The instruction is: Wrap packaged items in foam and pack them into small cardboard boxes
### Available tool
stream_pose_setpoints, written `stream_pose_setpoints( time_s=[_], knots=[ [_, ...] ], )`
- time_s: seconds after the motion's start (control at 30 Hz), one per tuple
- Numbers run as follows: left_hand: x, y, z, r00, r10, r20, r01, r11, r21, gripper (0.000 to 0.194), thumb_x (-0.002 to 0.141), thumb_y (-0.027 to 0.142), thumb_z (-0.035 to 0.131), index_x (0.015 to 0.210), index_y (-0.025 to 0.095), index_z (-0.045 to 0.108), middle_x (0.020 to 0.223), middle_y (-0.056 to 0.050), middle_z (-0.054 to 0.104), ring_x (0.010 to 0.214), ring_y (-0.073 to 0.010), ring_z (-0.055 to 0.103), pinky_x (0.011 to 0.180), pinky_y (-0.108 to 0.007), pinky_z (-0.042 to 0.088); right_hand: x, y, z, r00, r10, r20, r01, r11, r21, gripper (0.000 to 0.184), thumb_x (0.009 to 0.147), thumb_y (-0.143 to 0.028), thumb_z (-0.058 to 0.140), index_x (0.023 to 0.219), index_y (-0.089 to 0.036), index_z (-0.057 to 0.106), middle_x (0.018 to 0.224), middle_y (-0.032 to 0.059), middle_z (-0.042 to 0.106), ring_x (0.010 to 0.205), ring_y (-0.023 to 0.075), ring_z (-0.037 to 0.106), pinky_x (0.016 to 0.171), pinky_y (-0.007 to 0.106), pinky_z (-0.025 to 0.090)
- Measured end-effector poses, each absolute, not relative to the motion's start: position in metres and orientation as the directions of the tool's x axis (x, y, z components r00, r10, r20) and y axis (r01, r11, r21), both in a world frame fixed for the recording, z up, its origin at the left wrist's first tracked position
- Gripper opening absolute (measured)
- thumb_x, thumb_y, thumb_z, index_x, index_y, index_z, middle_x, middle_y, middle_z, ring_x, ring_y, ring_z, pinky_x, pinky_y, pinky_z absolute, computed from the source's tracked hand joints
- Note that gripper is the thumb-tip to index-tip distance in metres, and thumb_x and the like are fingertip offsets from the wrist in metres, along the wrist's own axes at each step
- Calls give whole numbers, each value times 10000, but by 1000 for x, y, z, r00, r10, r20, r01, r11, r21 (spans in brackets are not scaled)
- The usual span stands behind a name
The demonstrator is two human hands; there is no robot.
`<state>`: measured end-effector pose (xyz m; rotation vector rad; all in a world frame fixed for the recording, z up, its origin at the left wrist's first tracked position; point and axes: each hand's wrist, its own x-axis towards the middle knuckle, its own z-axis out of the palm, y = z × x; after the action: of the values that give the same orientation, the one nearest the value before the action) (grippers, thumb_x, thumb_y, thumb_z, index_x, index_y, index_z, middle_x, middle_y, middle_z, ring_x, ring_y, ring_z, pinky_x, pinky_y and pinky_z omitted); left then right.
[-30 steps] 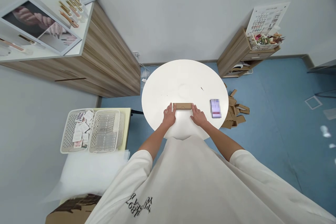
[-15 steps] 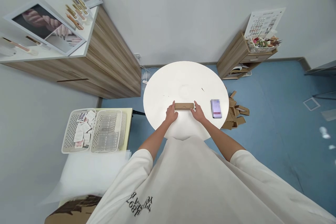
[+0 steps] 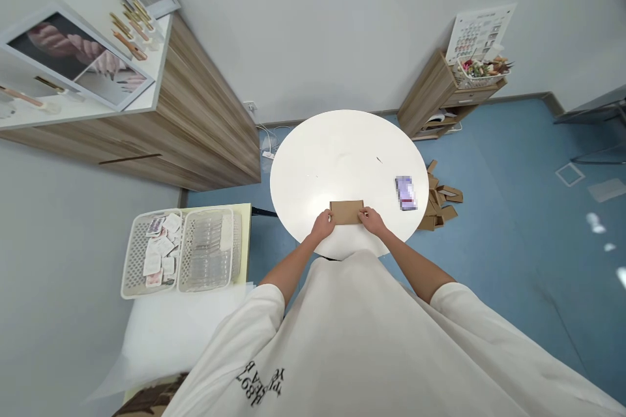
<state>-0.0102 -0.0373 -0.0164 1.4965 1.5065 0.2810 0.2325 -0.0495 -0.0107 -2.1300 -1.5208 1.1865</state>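
A small brown cardboard box (image 3: 347,212) is at the near part of the round white table (image 3: 337,143), its broad flat face toward me. My left hand (image 3: 323,224) grips its left end, fingers closed at the edge. At the opposite end, my right hand (image 3: 372,220) pinches the right edge. A phone (image 3: 405,193) with a blurred purple screen lies on the table to the right of my right hand.
Flattened brown cardboard pieces (image 3: 440,202) are piled on the floor right of the table. To the left, a white basket (image 3: 128,267) of small packets stands beside another basket (image 3: 184,273) with clear plastic pieces. A wooden cabinet (image 3: 210,104) rises at the back left.
The box has turned from its narrow side to its broad face and come slightly nearer to me. Both hands have moved with it, and their fingers have curled in at its ends.
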Motion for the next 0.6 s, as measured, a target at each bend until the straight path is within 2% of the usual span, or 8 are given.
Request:
stream_pose_setpoints(
  time_s=[0.17,0.4,0.6],
  knots=[
    [-12,-44,-27,249,878,-409,636,170,753,303,864,162,592,1165,187,581,1259,-120,615,1105,-225,615,945,-336,478,222,-69,-22,168,887,-430,628,-433,-647,357,913,-330,525,1226,-190,625,1320,116,612,1135,223,627,957,325,494],
    [-5,-44,-14,235,882,-408,663,161,731,401,825,175,608,1225,173,574,1305,-140,595,1172,-256,589,972,-345,467,219,-74,-12,200,896,-398,593,-433,-678,387,888,-363,560,1244,-223,618,1308,87,633,1160,237,624,984,360,497],
    [11,-46,0,239,895,-378,657,138,741,452,833,207,615,1279,177,547,1338,-151,577,1153,-247,606,960,-338,476,237,-66,7,202,927,-317,531,-376,-760,544,873,-336,564,1404,-234,510,1375,88,597,1145,239,633,964,367,515]
  ],
)
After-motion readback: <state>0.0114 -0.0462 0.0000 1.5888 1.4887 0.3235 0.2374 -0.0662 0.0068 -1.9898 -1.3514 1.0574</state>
